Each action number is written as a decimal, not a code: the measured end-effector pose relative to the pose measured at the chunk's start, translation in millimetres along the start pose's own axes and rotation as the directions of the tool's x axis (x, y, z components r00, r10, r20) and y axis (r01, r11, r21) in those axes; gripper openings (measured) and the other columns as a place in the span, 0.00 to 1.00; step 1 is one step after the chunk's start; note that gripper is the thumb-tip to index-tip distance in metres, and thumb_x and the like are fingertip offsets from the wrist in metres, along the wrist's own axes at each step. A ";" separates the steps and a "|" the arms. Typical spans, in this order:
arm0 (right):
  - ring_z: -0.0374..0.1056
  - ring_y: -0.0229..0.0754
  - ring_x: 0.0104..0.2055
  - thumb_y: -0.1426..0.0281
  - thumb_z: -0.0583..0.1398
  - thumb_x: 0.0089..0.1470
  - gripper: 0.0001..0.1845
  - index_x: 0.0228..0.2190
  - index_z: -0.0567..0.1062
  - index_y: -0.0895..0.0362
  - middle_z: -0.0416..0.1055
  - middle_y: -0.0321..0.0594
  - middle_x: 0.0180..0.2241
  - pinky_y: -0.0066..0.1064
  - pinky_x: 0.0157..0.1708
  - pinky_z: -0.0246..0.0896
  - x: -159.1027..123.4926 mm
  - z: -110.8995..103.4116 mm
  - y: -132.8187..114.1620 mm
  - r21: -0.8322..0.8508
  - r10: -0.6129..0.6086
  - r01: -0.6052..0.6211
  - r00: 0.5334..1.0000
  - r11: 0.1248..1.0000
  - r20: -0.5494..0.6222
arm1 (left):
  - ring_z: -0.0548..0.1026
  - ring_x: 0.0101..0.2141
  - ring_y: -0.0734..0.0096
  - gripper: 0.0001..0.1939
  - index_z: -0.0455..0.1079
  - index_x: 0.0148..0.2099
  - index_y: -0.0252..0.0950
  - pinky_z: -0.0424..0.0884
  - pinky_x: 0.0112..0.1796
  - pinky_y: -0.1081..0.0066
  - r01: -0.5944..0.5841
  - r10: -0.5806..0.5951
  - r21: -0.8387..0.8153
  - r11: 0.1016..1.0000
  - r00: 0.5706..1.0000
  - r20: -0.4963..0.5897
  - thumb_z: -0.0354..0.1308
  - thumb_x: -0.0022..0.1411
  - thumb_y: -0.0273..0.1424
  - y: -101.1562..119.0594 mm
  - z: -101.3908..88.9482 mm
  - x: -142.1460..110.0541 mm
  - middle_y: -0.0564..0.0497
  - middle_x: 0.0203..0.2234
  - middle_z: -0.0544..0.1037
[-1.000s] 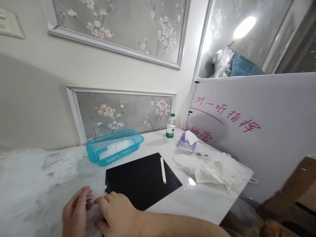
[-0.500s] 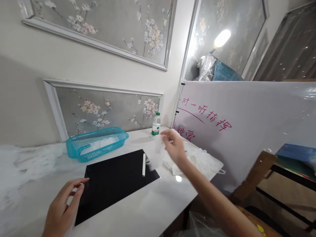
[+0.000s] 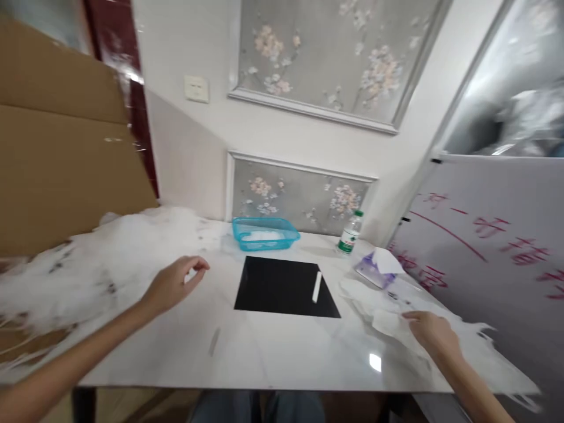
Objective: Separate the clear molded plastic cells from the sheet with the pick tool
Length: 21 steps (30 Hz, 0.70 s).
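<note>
My left hand (image 3: 178, 282) is over the table's left part, beside a heap of thin white pieces (image 3: 145, 247). Thumb and forefinger curl together into a ring, and nothing shows between them. On the right, my right hand (image 3: 434, 332) has its fingers pressed together at the near edge of a thin white sheet-like piece (image 3: 390, 323) in a loose pile with string loops. A black mat (image 3: 277, 285) lies between the hands. Resting on its right side is a slim white stick (image 3: 316, 288). The picture is somewhat blurred.
A blue plastic basket (image 3: 288, 239) with white stuff inside stands behind the mat. To its right are a green-capped water bottle (image 3: 349, 235) and a purple-and-white tissue pack (image 3: 370, 270). A whiteboard (image 3: 493, 200) borders the right side; cardboard (image 3: 66, 153) stands left.
The view has swung left and back. My left hand has left the mat's edge for the left side. My right hand has moved from above the mat to the white pile.
</note>
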State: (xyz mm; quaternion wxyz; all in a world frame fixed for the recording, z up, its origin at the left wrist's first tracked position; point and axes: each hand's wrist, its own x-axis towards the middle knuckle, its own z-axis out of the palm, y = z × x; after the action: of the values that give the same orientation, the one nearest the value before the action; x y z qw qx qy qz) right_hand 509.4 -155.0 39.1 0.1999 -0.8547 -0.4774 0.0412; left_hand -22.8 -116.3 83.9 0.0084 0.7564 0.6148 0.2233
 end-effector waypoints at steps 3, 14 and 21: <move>0.59 0.62 0.50 0.75 0.51 0.45 0.21 0.39 0.79 0.58 0.68 0.52 0.46 0.45 0.43 0.58 -6.5 0.2 -1.7 -0.208 -0.100 0.065 0.982 0.976 -0.161 | 0.72 0.42 0.61 0.19 0.67 0.44 0.41 0.67 0.38 0.70 0.134 -0.139 0.120 0.984 0.990 0.034 0.44 0.58 0.44 -44.3 -45.8 -0.2 0.50 0.42 0.75; 0.66 0.51 0.43 0.67 0.45 0.58 0.21 0.46 0.71 0.59 0.69 0.51 0.41 0.39 0.40 0.59 -58.2 76.0 -115.5 -0.094 -0.469 0.461 0.878 0.882 -0.097 | 0.63 0.51 0.42 0.23 0.62 0.51 0.27 0.61 0.46 0.58 0.303 -0.322 0.463 0.833 0.946 -0.039 0.51 0.57 0.38 -105.7 -45.6 -12.9 0.33 0.48 0.68; 0.70 0.48 0.39 0.71 0.45 0.57 0.20 0.49 0.65 0.58 0.69 0.49 0.40 0.35 0.34 0.60 -56.6 109.8 -153.7 0.031 -0.372 0.375 0.903 0.927 0.215 | 0.72 0.42 0.61 0.13 0.67 0.47 0.33 0.66 0.43 0.59 0.245 -0.276 0.460 0.853 0.961 -0.002 0.49 0.64 0.34 -111.0 -59.1 -20.1 0.43 0.42 0.72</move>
State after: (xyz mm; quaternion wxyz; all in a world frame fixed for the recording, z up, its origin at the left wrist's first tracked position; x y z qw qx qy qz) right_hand 327.2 -97.6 -9.8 0.1459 -0.7390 -0.6512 0.0924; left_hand -149.1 -123.4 98.7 -0.1194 0.6536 0.7460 0.0450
